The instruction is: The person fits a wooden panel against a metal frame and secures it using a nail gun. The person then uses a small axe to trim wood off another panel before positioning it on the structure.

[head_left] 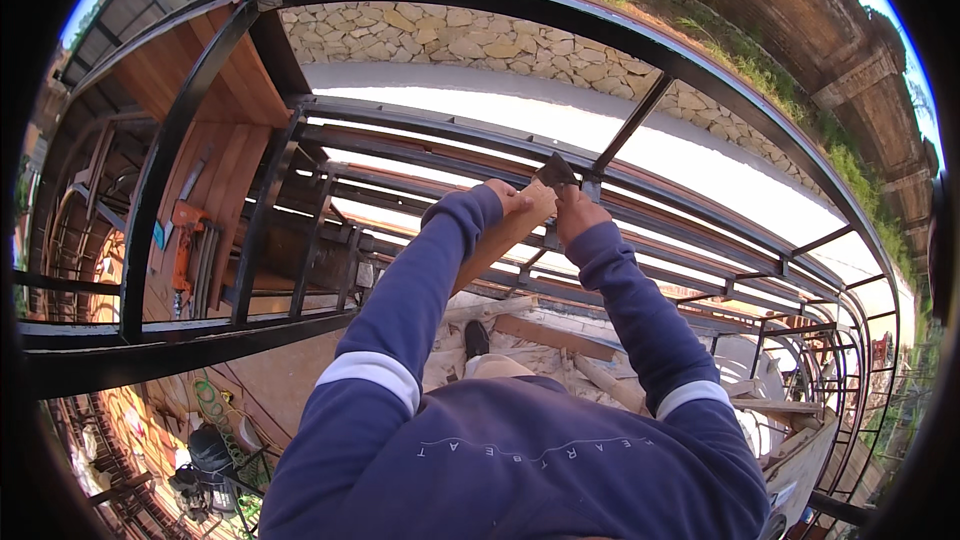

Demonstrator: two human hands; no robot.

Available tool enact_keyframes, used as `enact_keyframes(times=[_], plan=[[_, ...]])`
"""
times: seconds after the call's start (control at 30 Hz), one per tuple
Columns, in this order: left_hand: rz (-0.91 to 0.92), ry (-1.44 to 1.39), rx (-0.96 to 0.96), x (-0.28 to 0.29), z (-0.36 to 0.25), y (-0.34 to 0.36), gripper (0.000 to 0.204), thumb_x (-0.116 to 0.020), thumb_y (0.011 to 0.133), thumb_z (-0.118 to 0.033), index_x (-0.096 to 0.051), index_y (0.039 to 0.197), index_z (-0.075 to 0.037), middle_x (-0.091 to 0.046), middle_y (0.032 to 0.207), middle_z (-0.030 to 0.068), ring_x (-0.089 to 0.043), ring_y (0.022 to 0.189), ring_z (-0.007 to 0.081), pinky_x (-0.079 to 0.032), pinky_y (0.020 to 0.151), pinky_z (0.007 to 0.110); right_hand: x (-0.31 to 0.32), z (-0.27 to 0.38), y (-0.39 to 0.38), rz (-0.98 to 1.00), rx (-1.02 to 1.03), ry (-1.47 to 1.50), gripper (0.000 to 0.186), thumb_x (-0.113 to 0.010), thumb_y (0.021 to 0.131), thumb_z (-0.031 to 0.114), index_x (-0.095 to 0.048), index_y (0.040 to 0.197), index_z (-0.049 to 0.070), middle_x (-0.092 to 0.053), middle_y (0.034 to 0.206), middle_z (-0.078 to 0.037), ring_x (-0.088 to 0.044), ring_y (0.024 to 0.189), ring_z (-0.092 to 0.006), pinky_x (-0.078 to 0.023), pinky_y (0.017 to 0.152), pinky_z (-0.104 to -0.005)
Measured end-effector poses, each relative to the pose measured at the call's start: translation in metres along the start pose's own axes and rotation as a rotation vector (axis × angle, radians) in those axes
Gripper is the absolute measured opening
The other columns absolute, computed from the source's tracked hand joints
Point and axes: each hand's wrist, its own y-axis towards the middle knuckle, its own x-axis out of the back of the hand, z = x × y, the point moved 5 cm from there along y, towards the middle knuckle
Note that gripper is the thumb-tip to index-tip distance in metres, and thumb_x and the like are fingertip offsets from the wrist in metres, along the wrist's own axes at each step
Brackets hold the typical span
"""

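Observation:
Both my arms, in dark blue sleeves with white bands, reach forward over a black metal frame. My left hand (509, 199) grips a light brown wooden board (503, 240) near its far end, fingers closed on its edge. The board slants down toward my body, and its lower part passes behind my left forearm. My right hand (580, 212) is closed at the right side of that same end. A dark, flat, angular piece (556, 169) sticks up from its fingers against the board's tip; its exact kind is unclear.
Black metal bars (690, 210) run across in front of me. At left, wooden panels (225, 70) and an orange tool (186, 245) sit within the frame. Wood pieces (560, 336) lie below by my shoe (476, 339). A stone wall (440, 35) stands beyond.

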Motion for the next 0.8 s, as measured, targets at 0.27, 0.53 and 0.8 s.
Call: enact_keyframes(times=[0.27,0.53,0.8], plan=[[-0.066,0.061,-0.001,0.001,-0.005,-0.001,0.056,-0.067,0.084,-0.055,-0.070,0.109,-0.005,-0.070,0.102,0.0146,-0.067,0.094,0.0272,-0.050,0.085,0.037,-0.009,-0.004,-0.001,0.080,0.001,-0.041,0.027,-0.043,0.097,0.020,-0.046,0.119,0.006,-0.067,0.095,-0.022,-0.066,0.090,-0.0385,-0.053,0.076,-0.0474],[-0.518,-0.139,-0.237,-0.011,-0.029,-0.144,0.041,-0.066,0.087,-0.036,-0.067,0.114,-0.004,-0.070,0.095,0.0171,-0.068,0.082,0.0314,-0.053,0.075,0.037,0.002,-0.002,-0.044,-0.238,-0.181,0.858,0.046,-0.072,0.084,0.038,-0.059,0.105,-0.001,-0.068,0.082,-0.016,-0.065,0.064,-0.0243,-0.051,0.056,-0.0341],[-1.246,0.443,-0.727,0.000,-0.035,-0.331,0.040,-0.063,0.081,-0.004,-0.064,0.121,-0.002,-0.066,0.113,0.0129,-0.065,0.097,0.0294,-0.054,0.083,0.038,0.047,0.137,-0.086,0.092,0.018,1.448,0.032,-0.071,0.085,0.019,-0.058,0.099,-0.006,-0.060,0.066,-0.007,-0.055,0.048,-0.0119,-0.045,0.044,-0.0244]])
